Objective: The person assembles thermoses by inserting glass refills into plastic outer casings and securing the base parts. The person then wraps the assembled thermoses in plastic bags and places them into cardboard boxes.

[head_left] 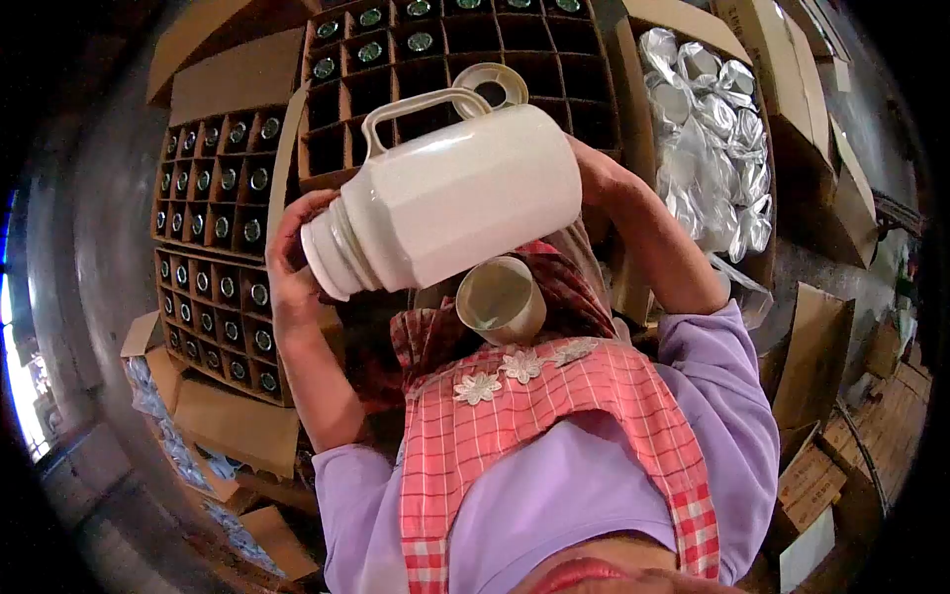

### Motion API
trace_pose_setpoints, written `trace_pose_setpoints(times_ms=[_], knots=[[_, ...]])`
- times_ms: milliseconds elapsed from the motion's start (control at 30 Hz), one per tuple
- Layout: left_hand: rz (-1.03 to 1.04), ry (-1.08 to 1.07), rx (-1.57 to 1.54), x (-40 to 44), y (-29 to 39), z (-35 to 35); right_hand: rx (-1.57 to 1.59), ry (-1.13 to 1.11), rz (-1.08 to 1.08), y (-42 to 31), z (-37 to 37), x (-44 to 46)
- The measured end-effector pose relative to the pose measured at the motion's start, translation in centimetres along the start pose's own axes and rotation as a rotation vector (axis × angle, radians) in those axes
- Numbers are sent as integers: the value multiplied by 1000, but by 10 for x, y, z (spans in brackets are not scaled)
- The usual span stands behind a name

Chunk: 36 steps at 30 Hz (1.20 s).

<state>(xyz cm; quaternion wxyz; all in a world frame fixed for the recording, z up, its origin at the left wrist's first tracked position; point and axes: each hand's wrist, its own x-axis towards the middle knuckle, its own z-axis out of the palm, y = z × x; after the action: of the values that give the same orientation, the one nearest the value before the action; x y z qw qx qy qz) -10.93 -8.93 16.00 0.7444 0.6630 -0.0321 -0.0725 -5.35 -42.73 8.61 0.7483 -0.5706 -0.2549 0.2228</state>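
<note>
A large white jug (475, 193) with a handle lies tilted on its side between my hands, its neck toward the left. My left hand (297, 252) is wrapped round the neck end. My right hand (594, 173) is at the base, its fingers mostly hidden behind the jug. Behind the handle is a pale ring-shaped part (510, 81). Below the jug, at my lap, stands an open cream cup-like container (502, 300). Just beyond the jug is a divided carton (396, 84) with glass-topped items in some cells.
At the left, two divided cartons (213, 243) hold many round-topped items. An open box (708, 148) of silvery wrapped pieces stands at the right. Cardboard boxes (807, 129) line the far right, and another open box (237, 426) is at the lower left.
</note>
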Motion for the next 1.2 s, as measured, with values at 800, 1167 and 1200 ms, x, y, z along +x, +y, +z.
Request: trace_pose_setpoints(times_ms=[800, 1167, 1200], knots=[[-286, 402, -536, -13, -101, -31, -1414, 347, 170, 126, -93, 85], [-265, 243, -730, 6, -108, -12, -26, 126, -289, -52, 9, 48], [-268, 224, -758, 7, -108, -9, -144, 94, -357, -52, 11, 47]])
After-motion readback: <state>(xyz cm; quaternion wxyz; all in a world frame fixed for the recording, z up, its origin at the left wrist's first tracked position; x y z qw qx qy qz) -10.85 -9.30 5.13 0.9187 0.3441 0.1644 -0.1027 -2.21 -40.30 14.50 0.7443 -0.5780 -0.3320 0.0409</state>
